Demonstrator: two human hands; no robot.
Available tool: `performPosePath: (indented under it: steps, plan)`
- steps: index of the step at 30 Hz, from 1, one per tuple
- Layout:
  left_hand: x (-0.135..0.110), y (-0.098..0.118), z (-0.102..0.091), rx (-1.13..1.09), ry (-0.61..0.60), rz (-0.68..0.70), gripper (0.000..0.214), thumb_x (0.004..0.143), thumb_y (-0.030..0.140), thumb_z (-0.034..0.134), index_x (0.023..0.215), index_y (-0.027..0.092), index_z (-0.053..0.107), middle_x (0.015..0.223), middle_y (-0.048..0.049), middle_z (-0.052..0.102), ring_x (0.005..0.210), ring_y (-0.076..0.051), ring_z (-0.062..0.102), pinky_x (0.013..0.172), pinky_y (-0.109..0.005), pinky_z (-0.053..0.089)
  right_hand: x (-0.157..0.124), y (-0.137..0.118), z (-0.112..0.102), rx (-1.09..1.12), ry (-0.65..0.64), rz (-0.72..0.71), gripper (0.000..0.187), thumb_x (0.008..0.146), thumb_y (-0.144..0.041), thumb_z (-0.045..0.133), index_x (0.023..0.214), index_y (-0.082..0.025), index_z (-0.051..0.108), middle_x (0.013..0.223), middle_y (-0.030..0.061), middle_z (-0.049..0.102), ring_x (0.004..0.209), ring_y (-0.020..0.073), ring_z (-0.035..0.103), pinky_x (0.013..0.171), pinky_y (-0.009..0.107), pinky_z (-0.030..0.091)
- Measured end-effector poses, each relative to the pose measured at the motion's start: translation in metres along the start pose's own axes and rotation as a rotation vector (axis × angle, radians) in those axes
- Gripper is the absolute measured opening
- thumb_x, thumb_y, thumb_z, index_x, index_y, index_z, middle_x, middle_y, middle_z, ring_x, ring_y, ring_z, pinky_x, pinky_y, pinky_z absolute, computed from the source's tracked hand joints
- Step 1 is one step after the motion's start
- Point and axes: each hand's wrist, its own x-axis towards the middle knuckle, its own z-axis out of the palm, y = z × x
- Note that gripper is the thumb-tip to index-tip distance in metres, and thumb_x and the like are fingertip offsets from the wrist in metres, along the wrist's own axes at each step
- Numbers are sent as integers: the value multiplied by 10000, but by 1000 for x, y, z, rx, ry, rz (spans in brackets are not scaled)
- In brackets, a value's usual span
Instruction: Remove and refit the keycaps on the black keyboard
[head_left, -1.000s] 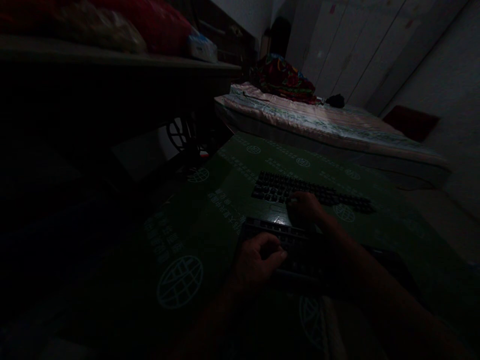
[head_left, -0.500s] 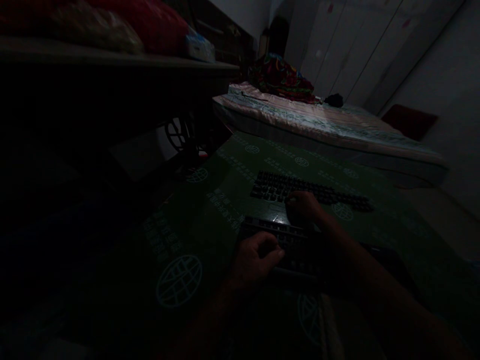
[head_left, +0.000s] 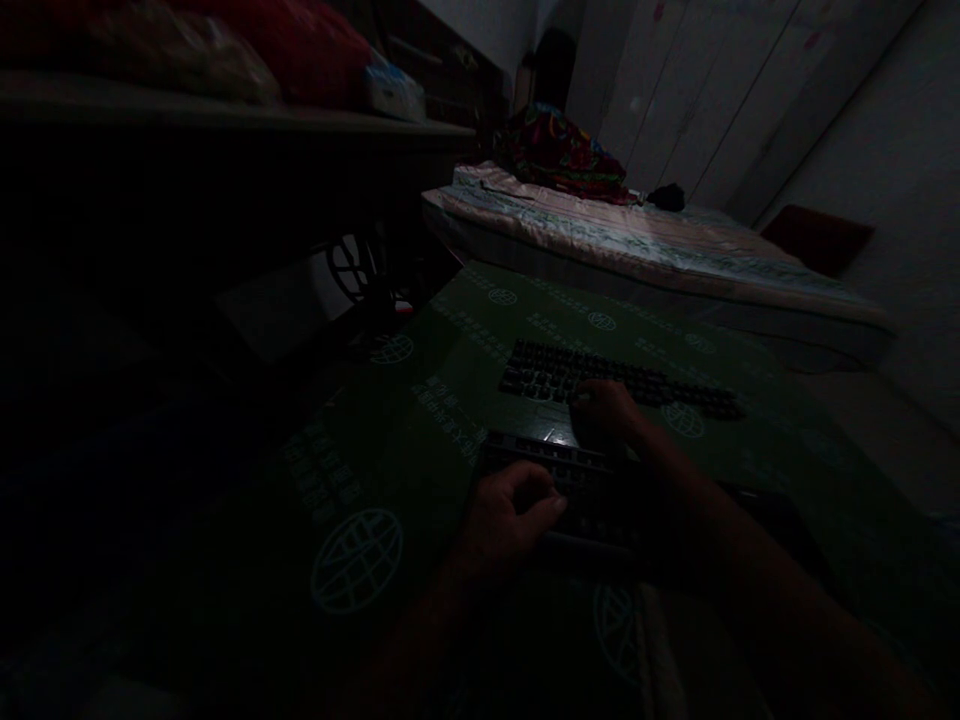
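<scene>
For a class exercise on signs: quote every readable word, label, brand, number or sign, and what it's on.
No words can be read.
Green board: white globe emblems; white characters too blurred.
Keycaps: legends, if any, too small.
Keyboard: too dark.

Keyboard (head_left: 592, 500) on the tabletop (head_left: 450, 360), rows of keys (head_left: 541, 372) behind it, bed (head_left: 645, 232) beyond, side table (head_left: 225, 115) left.

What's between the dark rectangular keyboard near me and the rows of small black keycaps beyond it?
In the head view, a strip of green tabletop lies there; your right hand hides part of it.
</scene>
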Motion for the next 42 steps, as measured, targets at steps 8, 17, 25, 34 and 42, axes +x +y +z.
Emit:
performPosePath:
  steps: [8,17,25,34,42]
  plan:
    - [0,5,0,24,16,-9,115,691,272,621,741,168,616,719,-2,642,710,-157,598,666,-258,450,0,1,1,7,-2,-24,330,791,-266,562,1115,-231,620,1085,56,667,992,211,612,797,284,457]
    - [0,3,-1,41,24,4,113,696,271,622,749,172,625,731,-4,651,718,-159,603,668,-254,458,-1,-3,-1,-19,-8,-14,268,793,-275,552,1042,-243,649,998,48,693,914,190,631,715,237,447]
    - [0,6,-1,39,27,7,101,691,262,616,736,171,621,721,2,648,706,-152,597,666,-250,457,0,-3,-1,-33,-5,-5,261,792,-280,539,1024,-238,651,1007,42,688,923,187,620,715,229,429]
    - [1,3,-1,36,24,-4,114,691,273,621,747,174,625,724,2,648,706,-151,599,665,-246,461,-6,-8,-7,-8,60,-7,238,825,-328,509,951,-204,667,915,67,697,847,199,627,667,234,412]
    - [1,1,0,92,21,34,113,704,270,623,772,181,628,757,1,661,738,-157,615,683,-243,461,-61,-15,-47,184,396,23,549,911,-488,211,798,-179,651,687,58,637,671,159,598,604,223,393]
